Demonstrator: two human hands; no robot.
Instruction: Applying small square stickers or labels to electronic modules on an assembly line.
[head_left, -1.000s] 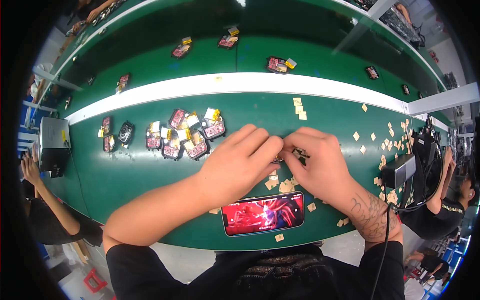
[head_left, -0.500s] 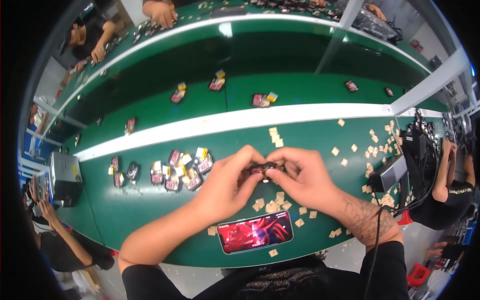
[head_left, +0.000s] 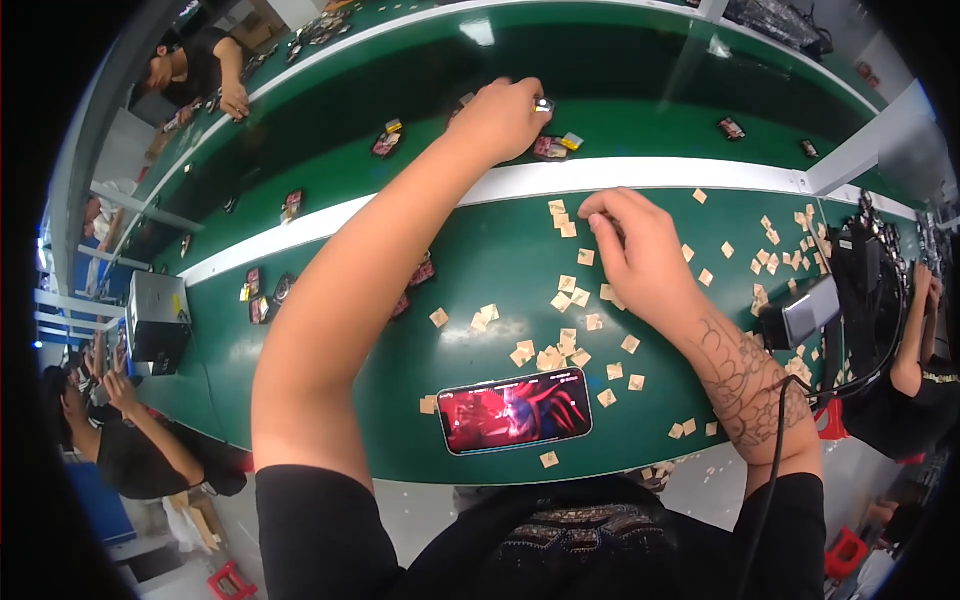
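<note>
My left hand (head_left: 503,122) reaches forward over the white rail, its fingers closed on a small dark electronic module (head_left: 543,105) with a pale round spot. Most of that module is hidden by the hand. Just beyond the rail, close to this hand, lies a dark red module (head_left: 550,148) with a yellow-and-silver piece (head_left: 572,141) attached. My right hand (head_left: 640,245) hovers over the green table, fingers bent and thumb apart from the index finger; nothing shows in it. Small tan square pieces (head_left: 568,229) lie beside its fingertips.
A phone (head_left: 515,412) with a lit screen lies near the front edge, by scattered tan squares (head_left: 550,357). My left forearm partly covers more modules (head_left: 425,270). A grey box (head_left: 158,320) stands left; a silver-and-black device (head_left: 803,308) with cables stands right. Other people sit around the benches.
My hands were together over the table with a small dark module; now they are apart. The left has gone forward past the rail with a module; the right has moved slightly right and forward.
</note>
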